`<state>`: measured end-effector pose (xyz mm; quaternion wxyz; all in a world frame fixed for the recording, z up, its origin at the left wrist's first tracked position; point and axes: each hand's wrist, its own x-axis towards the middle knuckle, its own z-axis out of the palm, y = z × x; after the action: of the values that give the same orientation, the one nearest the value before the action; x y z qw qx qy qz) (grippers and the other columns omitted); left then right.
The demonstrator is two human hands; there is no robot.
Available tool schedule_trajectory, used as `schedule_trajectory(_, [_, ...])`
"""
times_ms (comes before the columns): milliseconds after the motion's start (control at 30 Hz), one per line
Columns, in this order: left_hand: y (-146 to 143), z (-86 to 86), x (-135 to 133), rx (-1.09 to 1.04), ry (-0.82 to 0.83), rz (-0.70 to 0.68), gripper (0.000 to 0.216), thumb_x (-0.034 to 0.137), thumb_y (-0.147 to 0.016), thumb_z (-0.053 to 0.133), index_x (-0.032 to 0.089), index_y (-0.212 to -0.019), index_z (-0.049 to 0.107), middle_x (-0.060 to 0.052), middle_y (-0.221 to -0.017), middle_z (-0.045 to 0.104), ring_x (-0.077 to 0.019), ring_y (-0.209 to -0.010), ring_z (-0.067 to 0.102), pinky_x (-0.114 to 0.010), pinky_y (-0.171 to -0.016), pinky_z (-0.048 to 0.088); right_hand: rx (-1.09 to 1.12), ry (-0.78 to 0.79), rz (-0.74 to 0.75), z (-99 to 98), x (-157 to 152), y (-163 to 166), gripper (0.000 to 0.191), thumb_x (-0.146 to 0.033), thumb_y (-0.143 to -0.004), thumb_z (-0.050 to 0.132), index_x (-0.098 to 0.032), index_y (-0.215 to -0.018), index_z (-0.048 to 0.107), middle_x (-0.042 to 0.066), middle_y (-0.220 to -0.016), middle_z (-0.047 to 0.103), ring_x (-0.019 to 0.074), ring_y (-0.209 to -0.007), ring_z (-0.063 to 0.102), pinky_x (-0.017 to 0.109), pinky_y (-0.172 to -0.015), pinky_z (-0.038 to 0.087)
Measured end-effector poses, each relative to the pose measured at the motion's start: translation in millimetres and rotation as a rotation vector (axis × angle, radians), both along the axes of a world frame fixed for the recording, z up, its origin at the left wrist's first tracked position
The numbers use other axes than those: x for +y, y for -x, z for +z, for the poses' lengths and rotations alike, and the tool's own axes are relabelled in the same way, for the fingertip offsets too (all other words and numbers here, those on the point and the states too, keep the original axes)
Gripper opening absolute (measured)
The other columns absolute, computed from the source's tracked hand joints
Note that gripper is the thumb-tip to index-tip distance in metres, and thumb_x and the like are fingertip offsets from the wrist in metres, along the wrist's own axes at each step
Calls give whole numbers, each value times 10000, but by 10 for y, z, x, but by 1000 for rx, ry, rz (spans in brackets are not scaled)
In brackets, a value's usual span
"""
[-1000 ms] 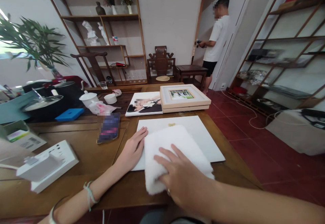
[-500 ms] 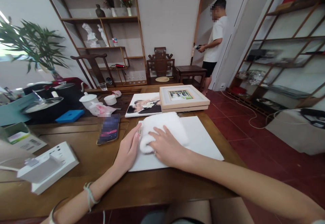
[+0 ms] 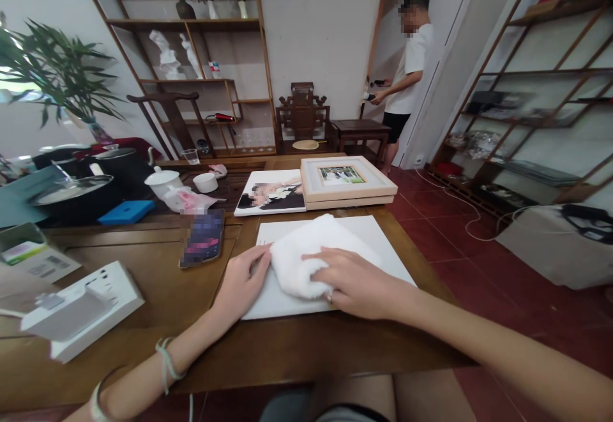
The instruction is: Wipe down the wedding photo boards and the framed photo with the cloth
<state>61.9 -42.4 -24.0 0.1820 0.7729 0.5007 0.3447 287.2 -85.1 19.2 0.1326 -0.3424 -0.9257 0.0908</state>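
right hand bunched on a soft white cloth, left hand flat on the board

from my end, through the head view, i start at the left: a white box (image 3: 103,310) with a plug adapter lies on the wooden table (image 3: 306,352), and a phone (image 3: 204,237) rests between it and the hands.

next comes the left hand (image 3: 242,281). i read it as lying loose along the left edge of the white board (image 3: 280,306), its fingers straight and the thumb a little apart, holding nothing. its fingertips reach the near-left side of the cloth; whether they touch it i cannot tell. that forearm slants up from the lower left.

the white cloth (image 3: 294,249) sits folded on the middle of the board. i judge it light, thick and very soft, hard to damage and easy to crumple; a good hold would be the rolled fold nearest the person, with the palm above. the board looks flat and stiff, perhaps slippery, best steadied at an edge.

on the cloth's right, the right hand (image 3: 359,281) has its fingers bent inward and clamped on that fold, palm down, wrist low. its forearm runs in from the lower right, over the board's corner.
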Motion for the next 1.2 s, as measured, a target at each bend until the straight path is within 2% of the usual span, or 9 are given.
schedule_trajectory(67, [8, -21, 18, 13, -27, 11, 318, 342, -840, 454, 178, -1012, 665, -50, -1106, 663, -238, -1028, 600, -347, -919, 439, 0, 28, -61, 37, 101, -26, 242, -74, -730, 440, -170, -867, 615, 89, -955, 621, 220, -941, 540, 327, -813, 392])
schedule_trajectory(167, [10, -46, 28, 26, -21, -2, 299, 327, -839, 460, 175, -967, 683, -66, -1113, 658, -229, -1073, 577, -353, -958, 408, -8, 39, -130, 79, 228, -28, 247, -90, -750, 416, -177, -886, 603, 69, -877, 607, 212, -816, 542, 298, -697, 387])
schedule_trajectory(333, [-14, -31, 7, 56, -47, -32, 273, 308, -831, 477, 172, -925, 693, -81, -1079, 669, -231, -1043, 592, -351, -930, 426, -21, -64, -152, 23, 464, 184, 256, -105, -777, 413, -185, -931, 601, 69, -927, 611, 222, -854, 542, 302, -705, 374])
schedule_trajectory(467, [-23, 2, -22, 75, -89, -33, 237, 280, -829, 479, 165, -853, 686, -68, -948, 695, -214, -902, 632, -316, -835, 471, -33, -105, -152, -50, 612, 462, 262, -121, -791, 426, -185, -975, 601, 74, -976, 615, 224, -912, 541, 310, -764, 369])
schedule_trajectory(600, [-1, -13, -28, 74, -123, -27, 221, 274, -831, 483, 173, -847, 679, -66, -926, 688, -211, -909, 620, -315, -827, 467, -35, -117, -213, -65, 636, 476, 279, -129, -786, 428, -168, -1002, 601, 96, -956, 619, 230, -859, 561, 316, -731, 382])
schedule_trajectory(767, [29, -69, 1, 91, -137, -29, 199, 274, -816, 501, 188, -860, 674, -75, -1015, 654, -220, -970, 596, -360, -881, 444, -19, -118, -341, -94, 514, 81, 338, -66, -732, 405, -166, -991, 598, 91, -969, 618, 226, -849, 566, 306, -711, 401])
schedule_trajectory(1033, [26, -96, 21, 116, -109, -27, 241, 281, -818, 476, 170, -932, 658, -89, -1090, 617, -227, -1040, 564, -383, -937, 416, 22, -138, -516, -297, 156, -676, 381, -23, -696, 375, -136, -987, 594, 130, -1092, 597, 263, -1069, 512, 419, -915, 375])
schedule_trajectory(1100, [21, -110, 25, 119, -80, -18, 305, 292, -823, 464, 146, -1027, 637, -103, -1160, 594, -232, -1086, 543, -387, -971, 392, 8, -162, -509, -359, -29, -778, 346, -31, -706, 380, -131, -955, 598, 157, -1154, 569, 273, -1142, 471, 452, -952, 360])
schedule_trajectory(1200, [15, -126, 29, 122, -48, -1, 369, 307, -825, 454, 115, -1101, 605, -118, -1224, 560, -239, -1135, 512, -387, -1002, 361, -19, -197, -397, -400, -411, -802, 332, -6, -677, 371, -152, -857, 609, 144, -1277, 493, 270, -1253, 358, 490, -1015, 296])
